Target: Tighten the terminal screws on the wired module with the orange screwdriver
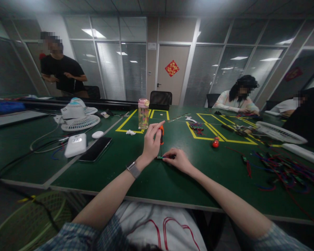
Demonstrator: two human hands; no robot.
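Note:
An orange and black screwdriver [161,135] stands upright in my left hand [151,142], its handle between the thumb and fingers. The shaft points down to a small green circuit piece [160,158] on the green table [136,188]. At the right end of that piece, my right hand [178,159] pinches its edge, with the fingers closed and low over the tabletop. A watch is on my left wrist. The screwdriver's tip is too small to make out against the piece.
A pink-lidded bottle [143,115] stands beyond my left hand. To the left are a black phone [96,149], a white device [75,145] and a white fan [80,116]. Tangled wires [290,169] and a red-orange object [215,142] lie right. Several people are across the table.

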